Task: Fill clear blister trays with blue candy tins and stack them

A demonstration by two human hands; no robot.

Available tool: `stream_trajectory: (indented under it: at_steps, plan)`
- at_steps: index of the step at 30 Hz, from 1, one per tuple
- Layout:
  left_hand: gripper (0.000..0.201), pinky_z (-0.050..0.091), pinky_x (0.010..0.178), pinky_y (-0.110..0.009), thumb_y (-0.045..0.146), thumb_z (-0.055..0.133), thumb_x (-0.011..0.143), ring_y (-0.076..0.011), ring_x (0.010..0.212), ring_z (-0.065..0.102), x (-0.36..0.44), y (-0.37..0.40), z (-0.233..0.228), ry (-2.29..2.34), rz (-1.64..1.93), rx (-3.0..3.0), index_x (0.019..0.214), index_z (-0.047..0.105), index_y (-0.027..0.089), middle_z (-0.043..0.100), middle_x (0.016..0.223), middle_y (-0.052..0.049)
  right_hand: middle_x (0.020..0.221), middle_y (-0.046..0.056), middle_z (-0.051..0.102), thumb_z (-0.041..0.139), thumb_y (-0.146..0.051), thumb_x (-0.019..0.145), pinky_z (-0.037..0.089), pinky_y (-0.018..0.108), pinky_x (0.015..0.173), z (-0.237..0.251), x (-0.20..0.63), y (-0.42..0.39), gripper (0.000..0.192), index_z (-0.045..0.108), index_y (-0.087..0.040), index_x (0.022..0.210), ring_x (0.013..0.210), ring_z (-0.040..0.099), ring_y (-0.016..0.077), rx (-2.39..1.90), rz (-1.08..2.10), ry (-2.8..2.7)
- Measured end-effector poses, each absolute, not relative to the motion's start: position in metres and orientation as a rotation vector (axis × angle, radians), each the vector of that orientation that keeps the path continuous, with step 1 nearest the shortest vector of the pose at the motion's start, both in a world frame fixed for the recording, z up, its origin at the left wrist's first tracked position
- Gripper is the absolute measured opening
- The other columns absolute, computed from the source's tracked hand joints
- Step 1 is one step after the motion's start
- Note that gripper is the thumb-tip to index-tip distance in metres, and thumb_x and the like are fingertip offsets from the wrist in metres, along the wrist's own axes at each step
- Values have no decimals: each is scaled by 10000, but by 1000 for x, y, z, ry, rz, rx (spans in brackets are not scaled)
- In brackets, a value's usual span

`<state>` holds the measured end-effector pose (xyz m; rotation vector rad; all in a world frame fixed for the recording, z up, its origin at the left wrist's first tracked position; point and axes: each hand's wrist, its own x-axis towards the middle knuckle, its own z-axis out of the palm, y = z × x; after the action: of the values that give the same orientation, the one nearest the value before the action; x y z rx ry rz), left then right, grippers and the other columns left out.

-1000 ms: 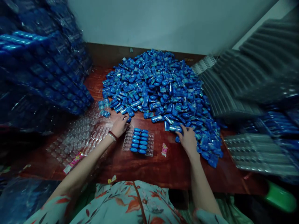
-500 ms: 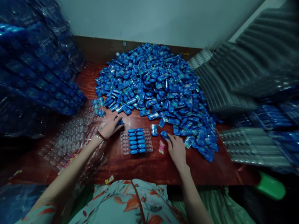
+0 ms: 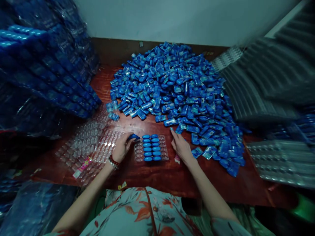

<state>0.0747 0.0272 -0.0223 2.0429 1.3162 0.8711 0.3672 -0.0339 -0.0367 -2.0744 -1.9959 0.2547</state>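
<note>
A clear plastic blister tray (image 3: 163, 147) lies flat on the table in front of me. Two columns of blue oval pieces (image 3: 147, 149) fill its middle; the outer cups hold none. My left hand (image 3: 122, 147), wearing a bracelet, pinches a small blue wrapped packet (image 3: 133, 136) at the tray's upper left corner. To the right of the tray, my right hand (image 3: 181, 146) is curled with its index finger reaching forward. Whatever it grips is hidden under the fingers. Just beyond both hands rises a big heap of the same blue packets (image 3: 167, 82).
Clear empty blister sheets (image 3: 86, 137) spread over the table's left side. Tall stacks of blue-filled packs (image 3: 49, 72) stand at the left. Grey tray stacks (image 3: 261, 85) and more trays (image 3: 280, 160) line the right. A pink wrapper (image 3: 177, 159) lies beside my right wrist.
My left hand has brought its packet up to the tray's corner. My right hand has moved closer to the tray, and the loose packets beside it no longer show. The view has shifted.
</note>
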Motion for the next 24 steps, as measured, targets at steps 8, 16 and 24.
stream_trajectory:
  at_steps: [8, 16, 24]
  plan:
    - [202, 473, 753, -318, 316, 520, 835, -175, 800, 592, 74, 38, -25, 1298, 798, 1992, 960, 574, 167, 637, 887, -58, 841, 36, 571, 434, -405, 841, 496, 272, 462, -41, 363, -69, 384, 483, -199, 1162, 571, 573, 140, -1750, 820, -1011]
    - [467, 491, 554, -260, 455, 642, 690, -125, 549, 586, 66, 51, -34, 1253, 859, 1145, 1007, 532, 130, 603, 665, 15, 680, -30, 569, 572, -493, 753, 527, 283, 449, -49, 328, -96, 402, 529, -197, 1021, 495, 570, 120, -1552, 1195, -686]
    - [426, 496, 615, -275, 484, 596, 738, -142, 621, 592, 58, 45, -16, 1306, 826, 1260, 955, 619, 118, 635, 720, -26, 597, -35, 560, 603, -411, 759, 428, 228, 484, -37, 345, -109, 350, 563, -176, 1015, 498, 504, 104, -1642, 950, -654]
